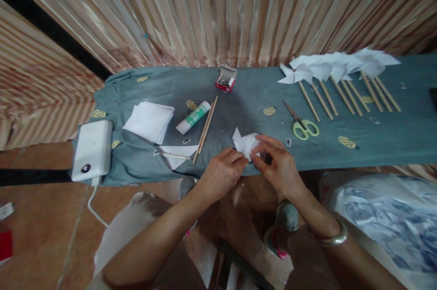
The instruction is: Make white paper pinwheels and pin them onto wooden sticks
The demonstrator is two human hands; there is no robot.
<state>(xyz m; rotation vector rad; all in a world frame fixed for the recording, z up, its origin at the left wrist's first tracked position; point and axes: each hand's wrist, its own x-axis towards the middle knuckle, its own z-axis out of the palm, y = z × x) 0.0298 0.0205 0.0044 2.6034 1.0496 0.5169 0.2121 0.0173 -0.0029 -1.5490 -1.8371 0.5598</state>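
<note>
Between my two hands, close to the near edge of the cloth-covered table, is a white paper pinwheel head [245, 143] with its blades partly folded. My left hand [226, 168] is closed, its fingertips pinching the paper's lower left side. On the right side, my right hand [276, 159] grips the paper between thumb and fingers. To the left lie two thin wooden sticks [206, 130] and a glue stick [194, 118]. Beyond the paper stands a small open red box [225, 81] of metal pins. Scissors with green handles [302, 125] rest right of my hands.
Several finished white pinwheels [337, 68] on sticks lie in a row at the back right. A paper stack [150, 120], a white pencil-like tool [175, 155] and a white power bank [92, 150] with a cable are at the left. A curtain [211, 12] hangs behind.
</note>
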